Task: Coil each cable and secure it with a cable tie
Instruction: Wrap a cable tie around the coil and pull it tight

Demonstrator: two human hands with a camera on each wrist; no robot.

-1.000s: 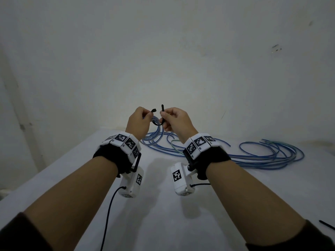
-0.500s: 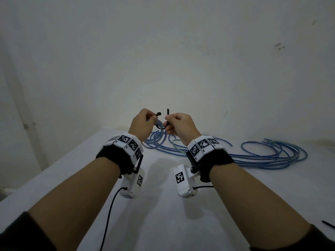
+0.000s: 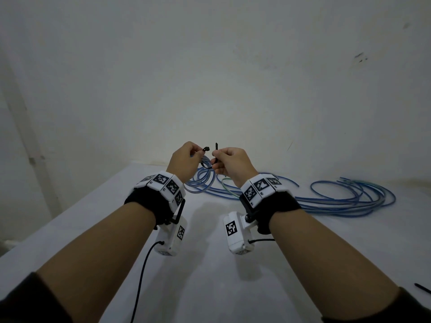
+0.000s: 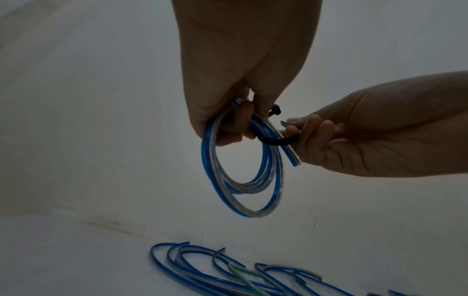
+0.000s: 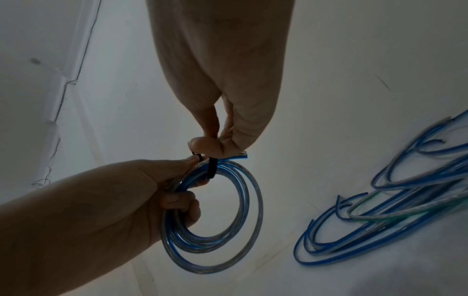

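A small coil of blue and clear cable [image 3: 202,180] [image 4: 243,176] [image 5: 215,220] hangs in the air above the white table [image 3: 210,287]. My left hand [image 3: 186,160] [image 4: 235,120] [image 5: 174,192] grips the top of the coil, and its thumb and forefinger hold the head end of a black cable tie [image 3: 206,149] [image 4: 274,141] [image 5: 211,167]. The tie loops under the coil's strands. My right hand [image 3: 229,162] [image 4: 316,136] [image 5: 212,144] pinches the tie's tail, which points upward beside the head. The two ends stand apart, unjoined.
Several loose blue cables [image 3: 338,197] [image 4: 228,270] [image 5: 380,216], one with a green stripe, lie spread on the table by the wall. Another black tie [image 3: 422,287] lies at the right near edge. Wrist camera leads hang below my forearms.
Both hands with the coil and tie have stayed close together, drifting slightly right and up in the view. The tie's ends remain a small gap apart.
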